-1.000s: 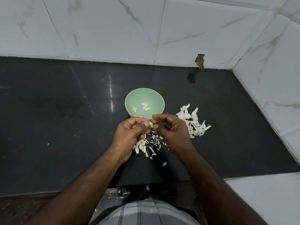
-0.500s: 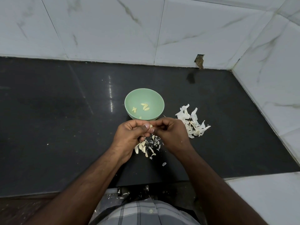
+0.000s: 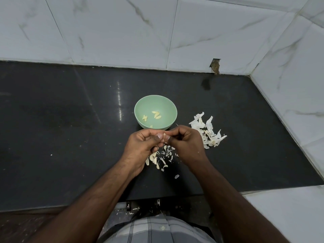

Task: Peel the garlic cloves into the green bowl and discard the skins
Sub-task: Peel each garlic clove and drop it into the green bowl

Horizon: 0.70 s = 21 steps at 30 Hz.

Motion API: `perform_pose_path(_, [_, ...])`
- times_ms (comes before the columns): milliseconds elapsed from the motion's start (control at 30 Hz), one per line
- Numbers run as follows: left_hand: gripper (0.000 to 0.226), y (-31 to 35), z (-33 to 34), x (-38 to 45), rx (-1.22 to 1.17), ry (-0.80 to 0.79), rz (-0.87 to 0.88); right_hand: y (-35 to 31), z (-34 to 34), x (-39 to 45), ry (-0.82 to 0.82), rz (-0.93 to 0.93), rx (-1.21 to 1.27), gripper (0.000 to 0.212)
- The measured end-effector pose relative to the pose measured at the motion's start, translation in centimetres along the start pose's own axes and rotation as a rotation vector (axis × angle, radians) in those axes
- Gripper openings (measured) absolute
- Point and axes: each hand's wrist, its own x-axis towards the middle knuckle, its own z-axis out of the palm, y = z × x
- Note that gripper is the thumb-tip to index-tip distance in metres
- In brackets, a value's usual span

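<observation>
A green bowl [image 3: 140, 109] stands on the black counter with several peeled garlic cloves [image 3: 156, 114] inside. Just in front of it, my left hand [image 3: 142, 146] and my right hand [image 3: 187, 144] meet fingertip to fingertip, both pinching one small garlic clove [image 3: 164, 137] that is mostly hidden by the fingers. Under my hands lie unpeeled cloves and small skin bits [image 3: 163, 157]. A heap of white garlic skins [image 3: 208, 132] sits to the right of the bowl.
The black counter [image 3: 70, 128] ends at white marble wall tiles [image 3: 157, 32] behind and on the right. A chipped hole [image 3: 216, 65] marks the back wall. The counter's front edge runs just before my body.
My hands have drawn closer together and the right fingers now pinch the clove held by the left. The bowl and skin heap stay put.
</observation>
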Motion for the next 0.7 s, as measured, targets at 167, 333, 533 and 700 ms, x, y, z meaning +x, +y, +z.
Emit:
perform_pose_path(167, [0.031, 0.0, -0.1, -0.3, -0.028, -0.088, 0.031, -0.1, -0.2, 0.1, 0.033, -0.028, -0.008, 0.018])
perform_pose_path(333, [0.029, 0.0, 0.0, -0.3, 0.059, -0.034, 0.046, -0.1, 0.1, 0.0, 0.032, -0.001, -0.028, 0.02])
perform_pose_path(533, [0.017, 0.3, -0.3, -0.2, 0.081, -0.003, 0.007, 0.0, -1.0, 0.1, -0.057, -0.085, -0.079, 0.032])
perform_pose_path(700, [0.008, 0.7, -0.2, -0.4, 0.057, -0.01, -0.068, -0.2, -1.4, 0.2, -0.169, -0.167, -0.121, 0.04])
